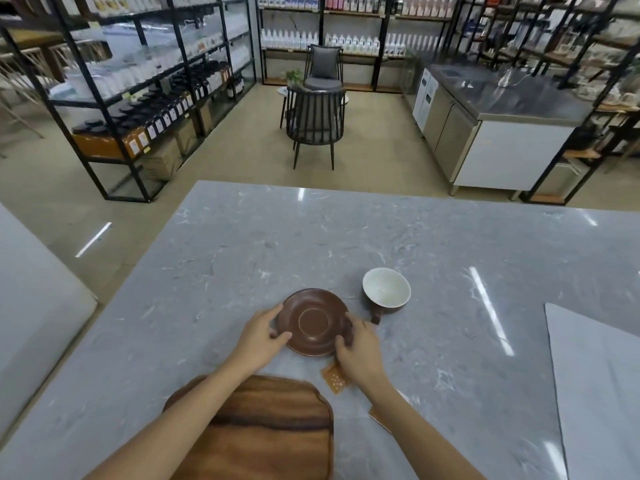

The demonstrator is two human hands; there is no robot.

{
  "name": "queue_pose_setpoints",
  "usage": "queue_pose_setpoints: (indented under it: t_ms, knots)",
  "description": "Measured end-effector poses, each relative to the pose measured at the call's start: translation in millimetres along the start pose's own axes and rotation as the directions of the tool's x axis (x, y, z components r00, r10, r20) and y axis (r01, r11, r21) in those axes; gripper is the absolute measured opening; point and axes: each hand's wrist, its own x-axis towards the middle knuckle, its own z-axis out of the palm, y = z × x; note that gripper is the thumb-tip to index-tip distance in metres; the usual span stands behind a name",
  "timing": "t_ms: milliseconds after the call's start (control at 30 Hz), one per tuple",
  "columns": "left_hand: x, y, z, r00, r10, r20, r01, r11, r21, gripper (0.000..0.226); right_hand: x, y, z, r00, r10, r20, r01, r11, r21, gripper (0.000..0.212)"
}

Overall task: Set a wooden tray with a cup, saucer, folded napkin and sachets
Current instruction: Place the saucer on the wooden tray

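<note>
A brown saucer (pixel 313 320) lies on the grey marble table (pixel 346 237). My left hand (pixel 261 336) grips its left rim and my right hand (pixel 358 351) grips its right rim. Just right of it stands a cup (pixel 386 287), brown outside and white inside, its handle pointing towards me. The wooden tray (pixel 273 427) sits near the table's front edge, under my left forearm, with nothing on it. An orange sachet (pixel 334 381) lies right of the tray, partly under my right hand. A second sachet edge (pixel 379 417) shows under my right forearm. A pale napkin (pixel 599 393) lies flat at the right.
Beyond the table's far edge is open floor with two dark chairs (pixel 317 126). Black shelving with bottles (pixel 145 98) lines the left. A steel counter (pixel 491 109) stands at the back right. A white surface (pixel 31 299) sits to the left.
</note>
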Motion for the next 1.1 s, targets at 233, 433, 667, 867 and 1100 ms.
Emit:
queue_pose_setpoints:
  t_ms: [233, 433, 667, 867, 1100]
  knots:
    - [5, -2, 1, 0.999, -0.035, -0.013, 0.034, 0.997, -0.069, 0.076, -2, -8, 2, 1.000, 0.009, -0.018, -0.009, 1.000, 0.016, 0.056]
    - [-2, 1, -3, 0.997, -0.022, -0.068, 0.013, 0.991, -0.132, 0.076, -7, -13, 2, 0.998, 0.024, -0.054, -0.021, 0.999, 0.039, 0.060]
    - [-29, 3, -20, 0.995, -0.004, -0.098, -0.021, 0.965, -0.260, 0.073, -25, -28, -1, 0.991, 0.011, -0.132, 0.002, 0.995, 0.104, 0.059]
    - [-67, -4, -38, 0.996, -0.029, -0.089, -0.007, 0.925, -0.379, 0.068, -61, -46, 3, 0.988, 0.017, -0.156, 0.006, 0.989, 0.145, 0.053]
    - [-115, -17, -58, 0.997, -0.018, -0.073, -0.016, 0.895, -0.446, 0.065, -106, -61, 14, 0.991, 0.048, -0.123, -0.021, 0.976, 0.216, 0.055]
